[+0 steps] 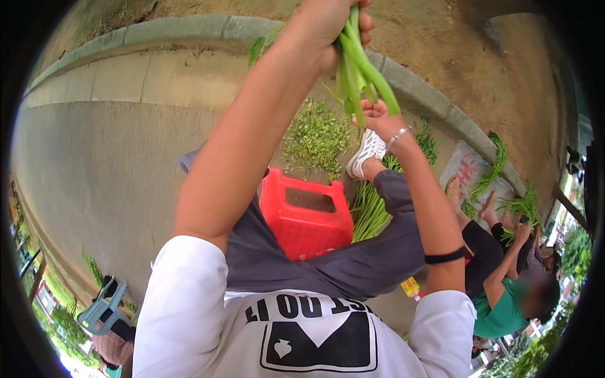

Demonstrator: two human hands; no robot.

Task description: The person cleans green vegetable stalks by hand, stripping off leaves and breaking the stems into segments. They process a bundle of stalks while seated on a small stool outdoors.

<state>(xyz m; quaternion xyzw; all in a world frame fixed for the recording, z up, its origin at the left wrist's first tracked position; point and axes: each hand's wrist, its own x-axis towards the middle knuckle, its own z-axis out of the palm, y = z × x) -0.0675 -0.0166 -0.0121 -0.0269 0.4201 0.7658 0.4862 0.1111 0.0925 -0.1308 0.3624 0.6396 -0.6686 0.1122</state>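
High in the view, my left hand [350,35] is closed around a bunch of leafy green vegetable stems [354,71] that hang down from it. My right hand [380,120], with a silver bracelet at the wrist, is at the lower ends of these stems. Its fingers are bent and seem to touch them; whether they grip is unclear. Below and left of the hands, a heap of plucked green leaves [316,137] lies on the ground. Long green stems [371,212] lie in a pile beside my right leg. A red plastic stool [307,227] lies between my legs.
A concrete kerb [420,90] curves across behind the hands. At the right, a person in a green top [501,307] holds greens near a printed plastic sack [465,165]. A yellow-labelled bottle [411,287] is by my right side. A grey-blue plastic chair [106,314] stands lower left.
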